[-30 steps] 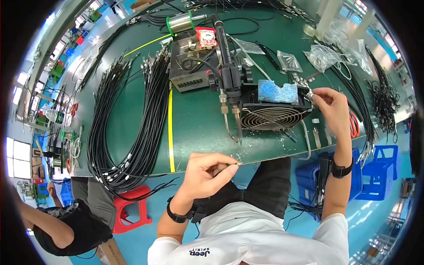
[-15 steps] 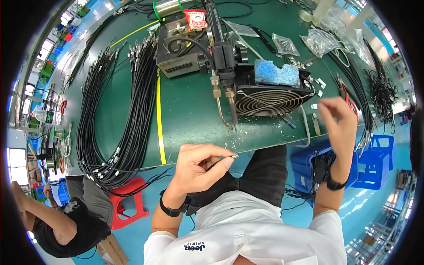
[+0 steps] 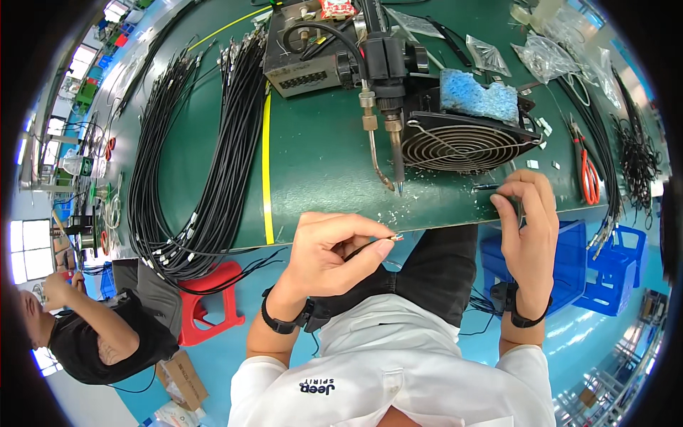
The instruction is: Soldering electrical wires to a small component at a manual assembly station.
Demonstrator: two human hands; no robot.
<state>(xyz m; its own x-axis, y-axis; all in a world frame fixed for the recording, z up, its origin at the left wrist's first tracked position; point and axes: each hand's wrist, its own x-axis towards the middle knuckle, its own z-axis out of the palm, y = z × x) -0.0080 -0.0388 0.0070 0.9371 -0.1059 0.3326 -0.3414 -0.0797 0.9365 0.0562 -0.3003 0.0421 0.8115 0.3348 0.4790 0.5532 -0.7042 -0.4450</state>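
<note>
Fingers around thin wire

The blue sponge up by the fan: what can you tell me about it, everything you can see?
The blue sponge is a thick, roughly rectangular block of bright blue foam with a porous, pitted surface and ragged, worn edges. It lies flat on top of the black fan housing, behind the round wire grille, on the green bench. The fixed soldering iron stands just to its left. Neither hand touches it; whether it is wet cannot be told.
</note>
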